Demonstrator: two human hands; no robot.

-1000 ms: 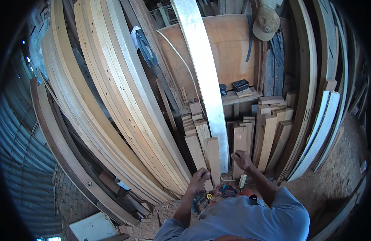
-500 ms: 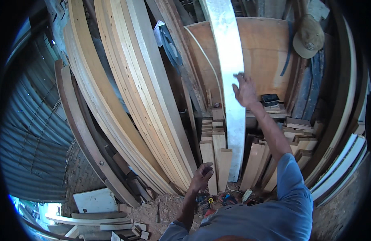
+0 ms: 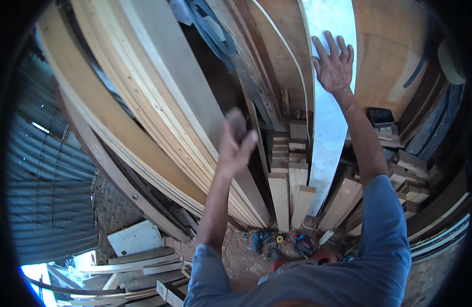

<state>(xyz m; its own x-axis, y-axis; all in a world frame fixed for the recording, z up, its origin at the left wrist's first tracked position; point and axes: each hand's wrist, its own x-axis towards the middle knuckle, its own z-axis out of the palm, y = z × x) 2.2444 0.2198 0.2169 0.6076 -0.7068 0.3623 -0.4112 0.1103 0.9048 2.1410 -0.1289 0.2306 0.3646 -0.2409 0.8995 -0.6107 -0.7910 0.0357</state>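
Observation:
A long whitish plank stands upright, leaning back against a brown plywood panel. Flat on its face rests my right hand, fingers spread, arm stretched forward. My left hand is raised and somewhat blurred, its thumb apart from its fingers and nothing visible in it. It hovers in front of a tall greyish board, the nearest of a row of long leaning boards; whether it touches that board I cannot tell.
Short wooden pieces stand around the plank's foot. Power tools lie on the shavings-covered floor. A dark box sits on a ledge to the right. Corrugated metal walls the left side, with a white panel below.
My right hand has moved up and come to lie flat on the whitish plank. My left hand has risen from low by the short pieces toward the long boards. The view has shifted closer.

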